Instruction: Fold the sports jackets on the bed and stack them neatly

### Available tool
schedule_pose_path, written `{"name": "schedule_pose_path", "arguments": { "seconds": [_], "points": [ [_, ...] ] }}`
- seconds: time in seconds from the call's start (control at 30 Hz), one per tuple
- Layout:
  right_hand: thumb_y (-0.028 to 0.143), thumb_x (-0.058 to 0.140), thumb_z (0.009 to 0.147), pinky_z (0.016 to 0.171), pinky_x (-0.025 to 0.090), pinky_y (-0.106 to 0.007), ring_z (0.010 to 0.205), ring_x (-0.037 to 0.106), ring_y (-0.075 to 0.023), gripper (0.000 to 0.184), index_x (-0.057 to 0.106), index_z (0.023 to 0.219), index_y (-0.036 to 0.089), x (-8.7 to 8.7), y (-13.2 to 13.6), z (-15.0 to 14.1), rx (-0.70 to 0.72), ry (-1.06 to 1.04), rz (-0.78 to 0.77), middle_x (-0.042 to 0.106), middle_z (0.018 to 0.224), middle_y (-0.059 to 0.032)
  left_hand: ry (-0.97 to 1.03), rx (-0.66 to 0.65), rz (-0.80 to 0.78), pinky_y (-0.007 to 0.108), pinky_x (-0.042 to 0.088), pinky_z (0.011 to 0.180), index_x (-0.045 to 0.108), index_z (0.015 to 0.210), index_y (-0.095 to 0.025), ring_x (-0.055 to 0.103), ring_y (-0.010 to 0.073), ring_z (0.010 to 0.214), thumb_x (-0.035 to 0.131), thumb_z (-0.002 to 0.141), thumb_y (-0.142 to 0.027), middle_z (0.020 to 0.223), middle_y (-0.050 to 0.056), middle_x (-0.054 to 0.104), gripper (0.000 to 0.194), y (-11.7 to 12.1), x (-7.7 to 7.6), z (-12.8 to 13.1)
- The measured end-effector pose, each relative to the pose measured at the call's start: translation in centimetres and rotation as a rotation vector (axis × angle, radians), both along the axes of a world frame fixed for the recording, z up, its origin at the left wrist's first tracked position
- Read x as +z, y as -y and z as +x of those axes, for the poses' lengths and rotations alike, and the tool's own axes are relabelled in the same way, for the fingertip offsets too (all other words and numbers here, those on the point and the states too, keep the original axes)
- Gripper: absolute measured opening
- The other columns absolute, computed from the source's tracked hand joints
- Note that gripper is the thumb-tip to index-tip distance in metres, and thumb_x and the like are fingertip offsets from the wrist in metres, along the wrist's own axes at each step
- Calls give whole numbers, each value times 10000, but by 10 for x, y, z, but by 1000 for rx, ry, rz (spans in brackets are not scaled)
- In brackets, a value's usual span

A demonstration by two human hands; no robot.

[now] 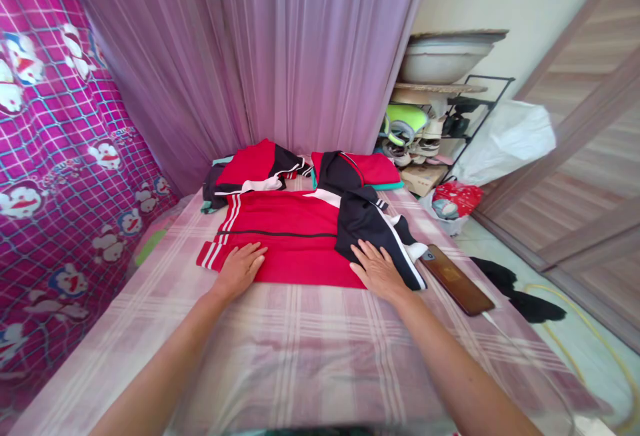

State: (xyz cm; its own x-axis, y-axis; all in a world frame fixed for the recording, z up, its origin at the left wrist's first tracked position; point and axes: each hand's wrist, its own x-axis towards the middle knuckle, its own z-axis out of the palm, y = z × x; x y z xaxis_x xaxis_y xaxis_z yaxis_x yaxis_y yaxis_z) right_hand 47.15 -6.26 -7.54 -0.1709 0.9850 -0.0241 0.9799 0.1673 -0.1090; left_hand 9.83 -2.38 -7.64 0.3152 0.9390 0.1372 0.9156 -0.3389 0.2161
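1. We had a red jacket [295, 259] spread on the tabletop [280, 349], which wore a pale plaid cover; it lay in the middle, with the striped hem to the left and the black shoulder part to the right.
2. A dark zip [280, 233] ran across the jacket from left to right, and white stripes edged its left end.
3. Our left hand [240, 268] lay palm down on the near left part of the jacket, opened out with the fingers pointing far and right, gripping nothing.
4. Our right hand [377, 269] rested palm down where red met black near the right end, its fingers spread and nothing grasped.
5. Beyond the jacket sat 2 piles of clothes: the far left pile [247, 166] and the far right pile [377, 167], both showing red and dark cloth; where dark fabric met at the far right pile, we could not tell which piece belonged to which.
6. A phone [459, 281] lay just right of the jacket, with a white cable [515, 346] running from its near end.
7. A purple curtain [310, 43] hung at the far side, and to its right we saw a rack [493, 111] bearing a basin [445, 61] and shoes [425, 148].
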Motion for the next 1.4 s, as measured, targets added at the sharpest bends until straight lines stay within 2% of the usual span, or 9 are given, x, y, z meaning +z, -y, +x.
{"name": "schedule_pose_path", "arguments": {
  "seconds": [0.17,0.43,0.6,0.8,1.07,1.13,1.23,1.3,1.4],
  "points": [
    [478,264,1004,1190,191,-505,1483,250,-244,594,390,1519,211,0,1,3,-28,15,10,313,1600,-101,-9,-58,-7,420,406,1117,657,1272,-171,563,240,1269,332,963,-407,1351,101,636,507,-18,10,-13],
    [480,276,997,1189,197,-513,1475,273,-254,596,408,1510,206,-2,1,1,-27,-5,39,332,1591,-107,10,47,76,426,462,1053,668,1232,-146,624,255,1161,370,909,-247,1265,132,678,451,-22,17,-9],
    [488,287,998,1188,200,-512,1476,269,-252,590,404,1512,225,1,1,-1,-32,-19,20,313,1600,-100,14,-104,176,473,322,1168,591,1351,-218,451,252,1377,349,966,-367,1438,86,564,479,-2,11,12],
    [482,313,1001,1193,200,-508,1477,270,-254,578,420,1504,217,5,0,3,0,-56,12,325,1593,-106,-189,-92,-36,577,239,1167,432,1477,-313,300,292,1471,352,962,-526,1577,63,376,563,3,-2,20],
    [342,393,977,1108,387,-444,1291,535,-243,404,699,1219,234,-5,17,30,76,-275,297,613,1373,-88,-201,-91,44,541,255,1167,458,1459,-335,334,273,1457,371,959,-508,1564,60,401,536,-3,-11,13],
    [334,382,978,1052,433,-413,1192,602,-235,394,734,1130,242,0,25,42,22,-307,391,682,1266,-80,-187,-88,74,533,262,1168,483,1444,-336,352,278,1447,397,948,-513,1554,59,419,533,-2,-13,13],
    [319,369,968,959,472,-373,1075,646,-240,402,735,1092,209,15,25,66,-234,-297,485,729,1131,-98,-172,-86,89,526,268,1168,507,1428,-331,373,282,1436,417,940,-510,1541,59,439,528,-1,-14,14],
    [311,396,948,898,486,-353,1016,658,-242,383,719,1116,194,28,15,81,-382,-269,456,733,1101,-98,-175,-83,99,528,271,1167,517,1422,-324,380,284,1431,424,936,-501,1535,61,446,525,0,-13,15],
    [310,433,932,839,488,-327,996,661,-234,360,697,1164,230,48,-14,94,-447,-215,329,730,1115,-72,-190,-75,112,529,280,1161,524,1418,-311,394,288,1422,425,934,-488,1528,67,455,524,1,-11,17]
  ]
}}
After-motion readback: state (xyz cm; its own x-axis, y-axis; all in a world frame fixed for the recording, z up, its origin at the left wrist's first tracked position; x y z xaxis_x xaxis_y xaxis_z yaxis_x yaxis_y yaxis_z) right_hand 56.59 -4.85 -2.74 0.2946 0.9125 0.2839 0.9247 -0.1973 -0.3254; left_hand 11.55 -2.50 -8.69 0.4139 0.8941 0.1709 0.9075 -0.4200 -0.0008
